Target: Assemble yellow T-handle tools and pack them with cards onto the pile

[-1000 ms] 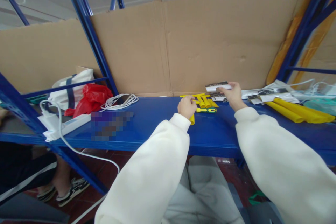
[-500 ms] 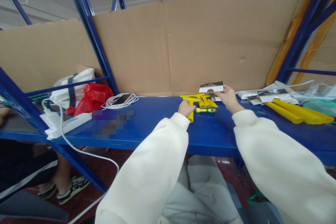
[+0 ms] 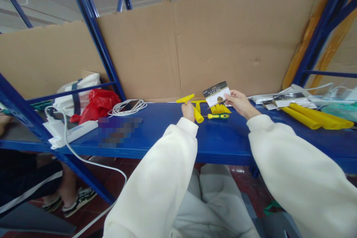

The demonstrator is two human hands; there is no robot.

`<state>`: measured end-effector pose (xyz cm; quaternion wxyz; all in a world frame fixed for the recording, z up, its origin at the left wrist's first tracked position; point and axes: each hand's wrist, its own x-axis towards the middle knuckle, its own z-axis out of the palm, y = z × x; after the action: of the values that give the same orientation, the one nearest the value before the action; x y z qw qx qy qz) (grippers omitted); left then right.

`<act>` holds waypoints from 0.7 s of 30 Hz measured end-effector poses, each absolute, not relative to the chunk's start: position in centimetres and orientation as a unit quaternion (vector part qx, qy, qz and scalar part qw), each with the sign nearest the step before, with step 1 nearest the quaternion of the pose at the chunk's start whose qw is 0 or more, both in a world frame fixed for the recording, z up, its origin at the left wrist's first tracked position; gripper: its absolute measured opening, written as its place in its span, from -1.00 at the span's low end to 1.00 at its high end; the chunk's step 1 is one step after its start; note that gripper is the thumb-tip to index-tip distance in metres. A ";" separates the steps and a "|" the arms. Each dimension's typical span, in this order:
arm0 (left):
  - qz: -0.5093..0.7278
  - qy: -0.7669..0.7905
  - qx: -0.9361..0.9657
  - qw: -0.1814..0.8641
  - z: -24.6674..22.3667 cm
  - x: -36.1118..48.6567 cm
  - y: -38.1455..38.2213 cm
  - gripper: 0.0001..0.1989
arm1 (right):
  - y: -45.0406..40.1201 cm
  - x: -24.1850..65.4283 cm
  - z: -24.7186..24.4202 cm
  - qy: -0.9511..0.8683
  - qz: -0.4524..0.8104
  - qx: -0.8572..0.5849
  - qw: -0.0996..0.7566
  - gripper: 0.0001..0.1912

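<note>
My left hand (image 3: 188, 111) is closed around a yellow T-shaped tool (image 3: 198, 116), its crossbar up at the far left and its thick handle end toward me. With its fingertips my right hand (image 3: 238, 102) pinches a black-and-white printed card (image 3: 216, 93), tilted above the shelf. Below the card lie several short yellow pieces (image 3: 219, 109). Another yellow T-shaped tool (image 3: 199, 102) rests just behind my left hand. A yellow-and-green screwdriver (image 3: 219, 116) lies in front of the yellow pieces.
Long yellow tubes (image 3: 314, 117) and packaged items (image 3: 290, 100) lie at the right. To the left are a coiled white cable (image 3: 126, 107), a power strip (image 3: 80, 131) and a red plastic bag (image 3: 102, 101). A cardboard wall (image 3: 223, 41) backs the blue shelf (image 3: 161, 134). A person's legs show lower left.
My left hand has moved left and lifted the T-shaped tool, turning it. My right hand has raised the card and tilted it, bringing it slightly left.
</note>
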<state>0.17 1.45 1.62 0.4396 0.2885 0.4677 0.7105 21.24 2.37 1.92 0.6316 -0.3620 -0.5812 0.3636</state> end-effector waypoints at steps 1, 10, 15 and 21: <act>0.723 0.466 0.265 0.436 1.7 0.1 1.5 -0.87 | 2.1 21.1 1.9 -0.592 0.378 -0.356 0.616 -0.63; 0.757 0.428 0.136 0.475 2.9 0.0 0.5 -0.80 | 1.1 20.2 1.8 -0.625 0.466 -0.341 0.525 -0.62; 0.732 0.405 0.207 0.507 2.7 0.4 0.3 -0.85 | 0.9 19.7 1.7 -0.610 0.492 -0.341 0.519 -0.66; 0.693 0.364 0.294 0.549 2.0 0.7 0.3 -0.92 | 0.6 19.3 1.7 -0.603 0.491 -0.353 0.520 -0.69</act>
<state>0.75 0.30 1.96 0.5485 0.2942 0.3638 0.6930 19.29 0.60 1.67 0.5201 -0.3525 -0.6033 0.4911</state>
